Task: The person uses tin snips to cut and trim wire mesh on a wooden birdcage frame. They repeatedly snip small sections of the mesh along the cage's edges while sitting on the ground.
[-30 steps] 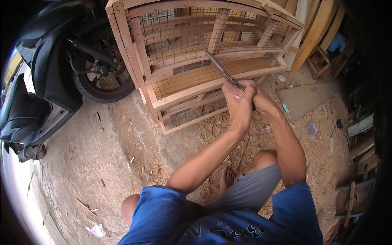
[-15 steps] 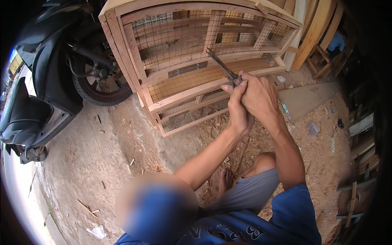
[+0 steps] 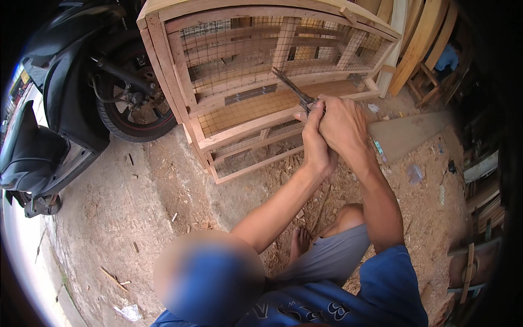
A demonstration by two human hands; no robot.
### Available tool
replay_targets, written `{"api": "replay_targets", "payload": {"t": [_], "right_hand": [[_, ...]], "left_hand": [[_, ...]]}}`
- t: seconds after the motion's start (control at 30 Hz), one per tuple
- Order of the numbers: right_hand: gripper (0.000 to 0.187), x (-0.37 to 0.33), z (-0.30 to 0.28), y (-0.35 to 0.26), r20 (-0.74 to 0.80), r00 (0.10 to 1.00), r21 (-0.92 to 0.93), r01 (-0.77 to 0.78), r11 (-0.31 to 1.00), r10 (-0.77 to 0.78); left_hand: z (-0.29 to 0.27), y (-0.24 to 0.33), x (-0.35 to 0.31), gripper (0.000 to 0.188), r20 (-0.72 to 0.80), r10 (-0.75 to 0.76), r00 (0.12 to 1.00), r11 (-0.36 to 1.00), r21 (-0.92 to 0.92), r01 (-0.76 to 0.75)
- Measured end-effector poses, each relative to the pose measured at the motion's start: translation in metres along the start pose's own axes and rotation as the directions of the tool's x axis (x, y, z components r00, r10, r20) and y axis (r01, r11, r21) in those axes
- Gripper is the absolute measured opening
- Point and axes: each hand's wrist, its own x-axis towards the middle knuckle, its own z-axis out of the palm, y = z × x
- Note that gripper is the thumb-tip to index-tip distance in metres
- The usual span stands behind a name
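Both my hands are together in front of the wooden cage, closed around a pair of dark, long-bladed scissors [image 3: 293, 87]. My left hand [image 3: 316, 143] is underneath, its thumb up along the tool near the pivot. Over it lies my right hand [image 3: 344, 121], fingers wrapped round the handles, which are mostly hidden. The blades point up and left, with a small gap at their tips. Those tips appear over the wire mesh [image 3: 229, 68] of the wooden cage [image 3: 278, 121]; whether they touch it I cannot tell.
A black motorbike [image 3: 71, 103] stands left of the cage. Long wooden boards [image 3: 419, 46] lean at the back right, near another person in blue [image 3: 448, 57]. Wood shavings and scraps litter the floor [image 3: 190, 201]. A flat board [image 3: 408, 133] lies right of my hands.
The view has shifted slightly. My hands and the scissors sit a little further left and up against the cage, with the same grip. The blade tips remain slightly apart.
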Motion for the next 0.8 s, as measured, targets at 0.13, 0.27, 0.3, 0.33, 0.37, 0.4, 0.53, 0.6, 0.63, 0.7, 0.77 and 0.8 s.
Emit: {"api": "replay_targets", "payload": {"t": [0.13,0.27,0.3,0.33,0.37,0.4,0.53,0.6,0.63,0.7,0.77,0.8], "right_hand": [[0.054,0.004,-0.003,-0.004,-0.059,0.998,-0.042,0.012,0.999,-0.014],[0.05,0.003,-0.007,-0.009,-0.121,0.992,-0.184,0.025,0.983,-0.048],[0.048,0.003,-0.008,-0.011,-0.115,0.992,-0.202,0.022,0.979,-0.046],[0.045,0.004,-0.009,-0.012,-0.113,0.992,-0.223,0.025,0.975,-0.051],[0.042,0.004,-0.009,-0.013,-0.12,0.99,-0.238,0.048,0.97,-0.078],[0.042,0.006,-0.01,-0.013,-0.113,0.993,-0.215,0.021,0.976,-0.046],[0.04,0.007,-0.015,-0.008,-0.087,0.996,-0.092,-0.006,0.996,-0.002],[0.042,0.006,-0.018,-0.006,-0.08,0.997,-0.056,-0.027,0.998,0.023],[0.043,0.006,-0.019,-0.005,-0.089,0.995,-0.053,-0.041,0.998,0.036],[0.045,0.005,-0.019,-0.006,-0.099,0.995,-0.074,-0.035,0.997,0.027],[0.046,0.005,-0.018,-0.006,-0.1,0.995,-0.122,-0.009,0.992,-0.003],[0.047,0.005,-0.018,-0.006,-0.102,0.995,-0.127,-0.005,0.992,-0.008]], "left_hand": [[0.002,0.002,0.005,0.031,0.005,0.002,1.0,1.0,0.003,-0.002],[0.004,0.003,0.007,0.032,0.069,0.004,0.998,0.999,-0.052,0.0],[0.004,0.004,0.007,0.032,0.086,0.001,0.996,0.997,-0.073,0.006],[0.005,0.005,0.006,0.032,0.092,0.002,0.996,0.996,-0.093,0.007],[0.006,0.005,0.006,0.032,0.095,-0.013,0.995,0.996,-0.09,0.022],[0.007,0.006,0.006,0.032,0.088,-0.025,0.996,0.996,-0.087,0.033],[0.011,0.005,0.007,0.033,0.064,-0.002,0.998,0.999,-0.04,0.005],[0.013,0.003,0.007,0.034,0.089,-0.006,0.996,1.0,-0.019,0.007],[0.014,0.003,0.007,0.034,0.09,-0.01,0.996,1.0,-0.009,0.011],[0.013,0.004,0.007,0.034,0.084,-0.03,0.996,1.0,0.002,0.03],[0.012,0.005,0.008,0.035,0.093,-0.043,0.995,0.999,0.004,0.043],[0.012,0.005,0.008,0.035,0.108,-0.045,0.993,0.999,0.005,0.045]]}}
